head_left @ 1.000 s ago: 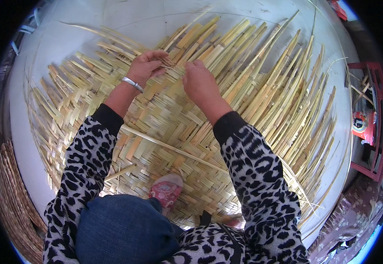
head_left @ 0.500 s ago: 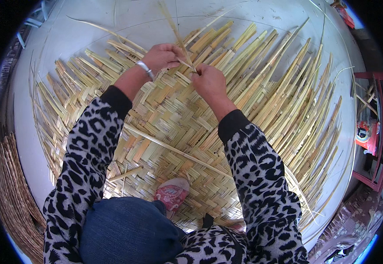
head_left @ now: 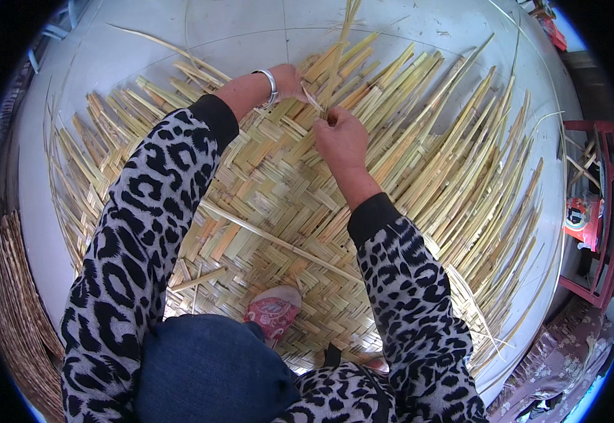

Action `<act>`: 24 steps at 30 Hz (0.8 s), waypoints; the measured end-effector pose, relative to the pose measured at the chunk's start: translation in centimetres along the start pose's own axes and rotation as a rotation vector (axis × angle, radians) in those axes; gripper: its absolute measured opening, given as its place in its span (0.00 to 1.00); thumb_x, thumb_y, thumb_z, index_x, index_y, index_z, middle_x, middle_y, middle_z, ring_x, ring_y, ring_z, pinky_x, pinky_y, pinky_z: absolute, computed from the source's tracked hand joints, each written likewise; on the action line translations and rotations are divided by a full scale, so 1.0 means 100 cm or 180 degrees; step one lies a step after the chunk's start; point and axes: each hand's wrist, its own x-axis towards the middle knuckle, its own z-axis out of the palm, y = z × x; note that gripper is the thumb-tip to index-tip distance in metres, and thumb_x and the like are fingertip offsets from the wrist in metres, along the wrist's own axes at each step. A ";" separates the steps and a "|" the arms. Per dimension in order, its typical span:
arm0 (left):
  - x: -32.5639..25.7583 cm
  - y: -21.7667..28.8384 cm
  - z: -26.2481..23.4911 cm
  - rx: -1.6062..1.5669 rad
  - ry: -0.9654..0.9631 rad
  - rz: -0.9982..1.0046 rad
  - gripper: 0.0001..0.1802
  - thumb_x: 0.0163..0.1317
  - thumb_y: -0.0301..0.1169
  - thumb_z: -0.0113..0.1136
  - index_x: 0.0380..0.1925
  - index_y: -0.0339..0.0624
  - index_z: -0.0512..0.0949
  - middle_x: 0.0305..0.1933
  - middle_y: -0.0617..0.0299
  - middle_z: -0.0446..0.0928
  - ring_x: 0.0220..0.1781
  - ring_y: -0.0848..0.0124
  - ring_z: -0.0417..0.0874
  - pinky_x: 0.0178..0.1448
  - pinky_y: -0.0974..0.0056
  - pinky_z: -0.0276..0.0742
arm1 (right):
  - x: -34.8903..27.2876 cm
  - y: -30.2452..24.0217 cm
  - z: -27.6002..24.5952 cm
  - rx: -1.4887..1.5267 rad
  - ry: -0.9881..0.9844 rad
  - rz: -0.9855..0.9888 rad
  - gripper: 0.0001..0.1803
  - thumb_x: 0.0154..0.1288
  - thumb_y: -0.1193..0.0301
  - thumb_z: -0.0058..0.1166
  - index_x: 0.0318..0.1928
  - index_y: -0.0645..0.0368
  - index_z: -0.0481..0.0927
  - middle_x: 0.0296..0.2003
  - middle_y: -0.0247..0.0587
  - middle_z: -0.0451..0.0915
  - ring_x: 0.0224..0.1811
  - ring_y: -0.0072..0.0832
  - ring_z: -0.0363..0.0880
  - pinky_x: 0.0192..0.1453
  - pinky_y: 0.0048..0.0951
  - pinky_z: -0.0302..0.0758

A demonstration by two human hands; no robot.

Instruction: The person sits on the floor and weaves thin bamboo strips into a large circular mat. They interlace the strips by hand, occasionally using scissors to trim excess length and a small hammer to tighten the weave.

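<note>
A woven mat (head_left: pixel 271 183) of split bamboo or cane spreads beneath my arms, with long loose strip ends fanning out from its far and right sides. My right hand (head_left: pixel 342 139) is closed in a fist round the lower part of several upright strips (head_left: pixel 338 60) at the mat's far edge. Between my hands runs a thin pale strip (head_left: pixel 312 101). My left hand (head_left: pixel 290 81), with a silver bangle (head_left: pixel 272 88) at its wrist, is closed on that strip's other end; its fingertips are partly hidden.
A loose strip (head_left: pixel 278 242) lies across the weave, and a short piece (head_left: pixel 199 279) rests near my pink shoe (head_left: pixel 275 310). At right stands a dark red wooden frame (head_left: pixel 611 211) beside a patterned cloth (head_left: pixel 567 359). Brown stalk-like material (head_left: pixel 21 303) is at left.
My left hand has moved right and slightly up, turning at the wrist. The right hand has shifted slightly right, and the upright strips now lean to the right instead of left.
</note>
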 end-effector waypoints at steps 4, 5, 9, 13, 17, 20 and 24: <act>-0.010 0.010 -0.005 -0.0843 -0.0273 -0.1027 0.22 0.48 0.46 0.75 0.33 0.41 0.80 0.23 0.58 0.73 0.22 0.63 0.65 0.28 0.60 0.70 | 0.001 0.008 0.006 0.0434 -0.0015 0.0141 0.12 0.54 0.66 0.54 0.31 0.63 0.79 0.28 0.54 0.80 0.34 0.51 0.79 0.39 0.43 0.75; -0.012 0.011 -0.005 -0.0950 -0.0281 -0.1035 0.23 0.48 0.46 0.75 0.33 0.40 0.80 0.26 0.58 0.73 0.24 0.63 0.66 0.30 0.60 0.71 | 0.001 0.011 0.007 0.0513 -0.0008 0.0174 0.12 0.54 0.66 0.55 0.31 0.63 0.79 0.28 0.54 0.80 0.33 0.51 0.79 0.39 0.42 0.75; -0.014 0.008 0.002 -0.0238 -0.0199 -0.0243 0.30 0.44 0.48 0.76 0.37 0.33 0.79 0.35 0.53 0.77 0.33 0.61 0.74 0.41 0.59 0.75 | 0.006 0.020 0.014 0.0660 0.0019 0.0251 0.12 0.54 0.65 0.55 0.31 0.63 0.79 0.27 0.53 0.80 0.32 0.49 0.79 0.39 0.41 0.75; -0.015 0.006 0.011 -0.0210 0.0137 -0.0229 0.37 0.42 0.50 0.77 0.42 0.28 0.77 0.42 0.43 0.80 0.46 0.55 0.81 0.51 0.58 0.75 | 0.007 0.023 0.017 0.0787 0.0035 0.0371 0.14 0.54 0.64 0.57 0.32 0.64 0.79 0.26 0.51 0.81 0.32 0.46 0.80 0.39 0.39 0.75; -0.012 0.022 0.014 0.0339 0.0145 -0.0595 0.38 0.43 0.48 0.76 0.47 0.28 0.77 0.48 0.37 0.79 0.51 0.52 0.81 0.54 0.57 0.75 | 0.005 0.021 0.017 0.0843 0.0011 0.0442 0.14 0.55 0.64 0.57 0.32 0.64 0.80 0.26 0.50 0.81 0.29 0.41 0.82 0.38 0.37 0.76; -0.013 0.026 0.016 0.0161 0.0056 -0.0783 0.40 0.43 0.48 0.77 0.49 0.28 0.76 0.47 0.38 0.80 0.50 0.52 0.82 0.54 0.57 0.75 | 0.002 0.018 0.014 0.0966 0.0007 0.0542 0.13 0.56 0.65 0.57 0.32 0.65 0.79 0.24 0.49 0.80 0.25 0.37 0.82 0.34 0.35 0.77; -0.012 0.021 0.020 0.0194 0.0246 -0.0639 0.39 0.42 0.47 0.77 0.49 0.28 0.76 0.44 0.40 0.81 0.46 0.52 0.82 0.51 0.58 0.76 | 0.001 0.014 0.012 0.1319 -0.0031 0.0688 0.11 0.60 0.68 0.58 0.33 0.66 0.78 0.23 0.40 0.79 0.19 0.26 0.79 0.25 0.27 0.75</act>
